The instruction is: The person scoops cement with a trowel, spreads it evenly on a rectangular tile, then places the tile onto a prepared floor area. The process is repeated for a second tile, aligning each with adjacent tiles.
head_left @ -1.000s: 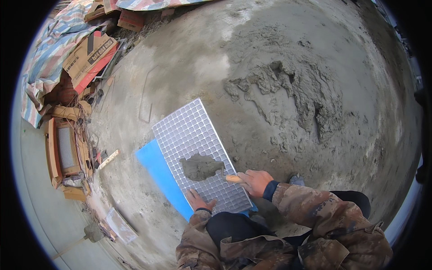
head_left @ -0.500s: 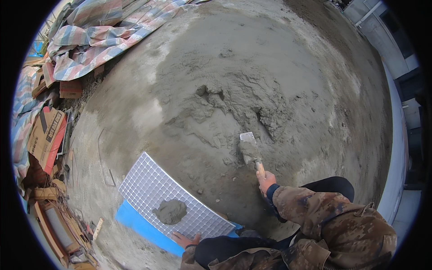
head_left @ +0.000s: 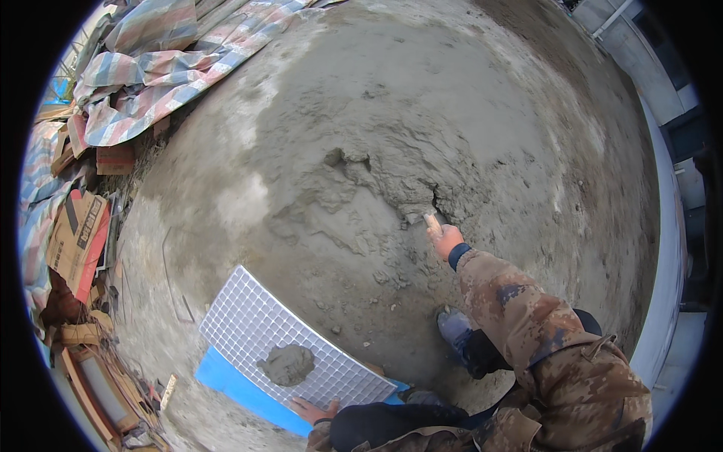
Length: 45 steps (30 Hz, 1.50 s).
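Observation:
My right hand (head_left: 446,239) is closed round the wooden handle of a trowel (head_left: 431,221). The trowel's blade is sunk in the wet grey mortar (head_left: 410,184) and mostly hidden. Down at the lower left, a pale panel with a square grid pattern (head_left: 245,309) lies tilted over a blue sheet (head_left: 248,388). A round dollop of mortar (head_left: 288,364) sits on the panel close to its near edge. Just below that dollop my left hand (head_left: 315,411) lies with fingers stretched out along the panel's near edge.
Striped tarpaulin (head_left: 158,83) covers a heap at the far left. Cardboard boxes (head_left: 77,237) and wooden frames (head_left: 94,388) crowd the left side. A bent wire (head_left: 172,282) lies on the concrete. My shoe (head_left: 453,331) stands near the mortar's close edge. A pale wall runs along the right.
My right hand has moved forward with the trowel, and its blade, which was in plain sight, has gone into the mortar. The left hand stays at the panel's edge.

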Each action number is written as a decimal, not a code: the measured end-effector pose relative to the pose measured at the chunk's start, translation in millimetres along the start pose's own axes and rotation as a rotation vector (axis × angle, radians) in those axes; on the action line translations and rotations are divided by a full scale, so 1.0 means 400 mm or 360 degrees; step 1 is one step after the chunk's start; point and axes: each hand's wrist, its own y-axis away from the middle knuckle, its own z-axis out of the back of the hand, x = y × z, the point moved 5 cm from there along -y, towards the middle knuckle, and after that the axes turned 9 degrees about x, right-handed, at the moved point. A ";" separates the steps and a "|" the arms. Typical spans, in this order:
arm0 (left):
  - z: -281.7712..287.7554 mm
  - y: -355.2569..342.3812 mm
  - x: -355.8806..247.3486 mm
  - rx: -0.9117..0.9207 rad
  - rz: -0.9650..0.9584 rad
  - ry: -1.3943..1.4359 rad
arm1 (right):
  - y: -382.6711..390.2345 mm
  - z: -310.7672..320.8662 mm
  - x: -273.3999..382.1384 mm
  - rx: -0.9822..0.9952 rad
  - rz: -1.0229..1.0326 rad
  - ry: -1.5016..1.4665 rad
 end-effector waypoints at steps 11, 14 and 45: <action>-0.005 -0.007 0.008 -0.0017 -0.0038 0.0083 | 0.088 0.070 0.076 0.0201 0.0109 -0.0713; -0.018 -0.017 0.016 -0.0045 -0.0054 0.0097 | 0.105 0.106 0.142 0.0139 0.0275 -0.0757; 0.053 0.075 -0.062 -0.0120 -0.0053 0.0351 | 0.715 -0.378 0.534 0.0766 0.2085 0.0994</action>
